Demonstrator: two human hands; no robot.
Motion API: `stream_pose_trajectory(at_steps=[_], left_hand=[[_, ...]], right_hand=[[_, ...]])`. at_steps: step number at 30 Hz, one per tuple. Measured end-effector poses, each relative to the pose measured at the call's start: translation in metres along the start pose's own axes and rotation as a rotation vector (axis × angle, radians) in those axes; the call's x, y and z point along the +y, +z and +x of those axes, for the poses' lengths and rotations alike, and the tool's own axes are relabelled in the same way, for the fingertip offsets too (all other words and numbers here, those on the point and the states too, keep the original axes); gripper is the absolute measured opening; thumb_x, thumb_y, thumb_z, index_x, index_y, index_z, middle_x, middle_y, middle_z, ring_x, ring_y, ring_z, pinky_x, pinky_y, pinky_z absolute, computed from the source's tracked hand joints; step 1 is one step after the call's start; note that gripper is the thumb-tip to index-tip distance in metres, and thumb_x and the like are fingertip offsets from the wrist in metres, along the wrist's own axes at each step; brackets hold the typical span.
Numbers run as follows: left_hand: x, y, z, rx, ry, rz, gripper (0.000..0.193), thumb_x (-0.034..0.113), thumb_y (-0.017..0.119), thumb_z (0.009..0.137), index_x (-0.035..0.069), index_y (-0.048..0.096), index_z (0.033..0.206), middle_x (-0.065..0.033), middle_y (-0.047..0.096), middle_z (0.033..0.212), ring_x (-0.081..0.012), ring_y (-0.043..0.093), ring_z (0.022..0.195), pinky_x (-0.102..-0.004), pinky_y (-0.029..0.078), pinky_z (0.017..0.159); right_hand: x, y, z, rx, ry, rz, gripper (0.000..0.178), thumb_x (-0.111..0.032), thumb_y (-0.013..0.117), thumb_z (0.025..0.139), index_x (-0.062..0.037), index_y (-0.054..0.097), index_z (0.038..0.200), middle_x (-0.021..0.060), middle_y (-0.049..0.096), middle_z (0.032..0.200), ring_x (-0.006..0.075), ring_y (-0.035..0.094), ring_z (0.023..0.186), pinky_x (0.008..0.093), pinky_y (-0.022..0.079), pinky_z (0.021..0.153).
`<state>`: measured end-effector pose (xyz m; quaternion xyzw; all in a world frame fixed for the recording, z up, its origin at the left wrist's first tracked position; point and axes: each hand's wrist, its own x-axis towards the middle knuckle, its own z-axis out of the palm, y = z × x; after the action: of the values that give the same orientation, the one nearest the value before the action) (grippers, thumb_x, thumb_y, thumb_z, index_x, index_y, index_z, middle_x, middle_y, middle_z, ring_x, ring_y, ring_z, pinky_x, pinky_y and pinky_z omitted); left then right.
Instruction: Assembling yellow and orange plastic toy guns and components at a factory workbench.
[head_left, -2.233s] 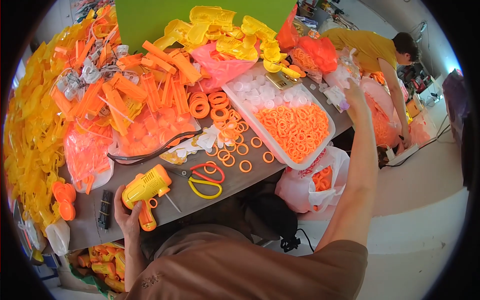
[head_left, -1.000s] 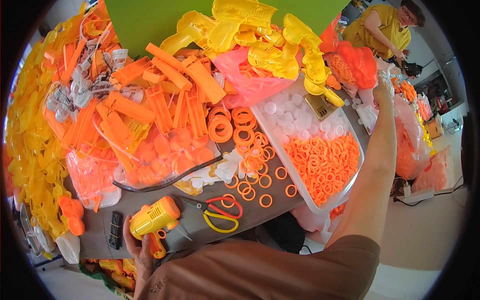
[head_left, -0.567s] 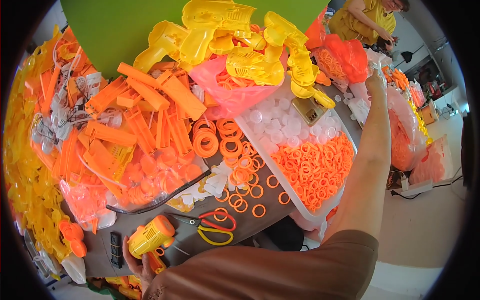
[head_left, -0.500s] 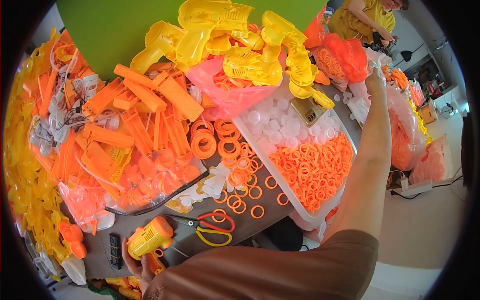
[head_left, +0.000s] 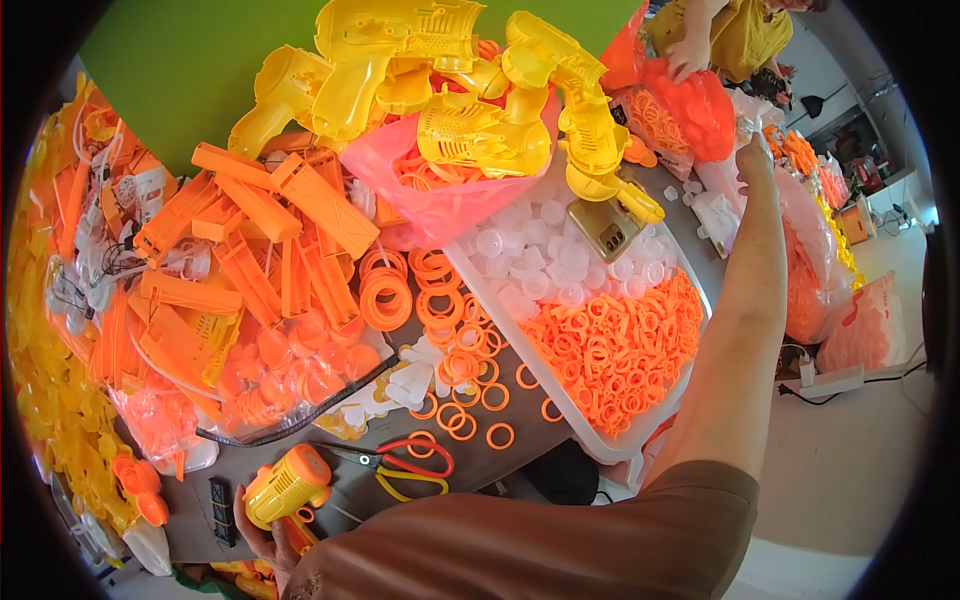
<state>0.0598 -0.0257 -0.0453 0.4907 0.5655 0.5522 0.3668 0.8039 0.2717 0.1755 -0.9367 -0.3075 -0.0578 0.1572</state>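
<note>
The left hand [head_left: 265,542] grips a yellow dryer-shaped housing [head_left: 283,488] by the worktop's [head_left: 530,443] near edge; whether the right hand [head_left: 753,157] has closed fingers, I cannot tell.

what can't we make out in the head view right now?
- Head view, right hand: too small and blurred; can't tell whether it grips anything.
- Head view, yellow-orange device: lower end of its handle hidden by the brown shirt.
- Head view, left hand: some fingers hidden by the device.
- Head view, gold phone: one end covered by yellow shells.
- Head view, co-worker: head cut off by the top edge.
</note>
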Motion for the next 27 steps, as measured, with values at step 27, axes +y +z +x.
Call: stream_pose_trajectory(at_steps=[27], left_hand=[[-0.002, -0.003, 0.001, -0.015, 0.008, 0.110, 0.066, 0.029, 0.056, 0.092, -0.003, 0.025, 0.141, -0.0189, 0.038, 0.137, -0.0264, 0.046, 0.120, -0.0375, 0.035, 0.103]], right_hand=[[0.006, -0.008, 0.019, 0.065, 0.051, -0.070, 0.059, -0.012, 0.038, 0.087, -0.0113, 0.027, 0.145, 0.0171, 0.067, 0.090, 0.0260, 0.066, 0.065, 0.0384, 0.054, 0.057]])
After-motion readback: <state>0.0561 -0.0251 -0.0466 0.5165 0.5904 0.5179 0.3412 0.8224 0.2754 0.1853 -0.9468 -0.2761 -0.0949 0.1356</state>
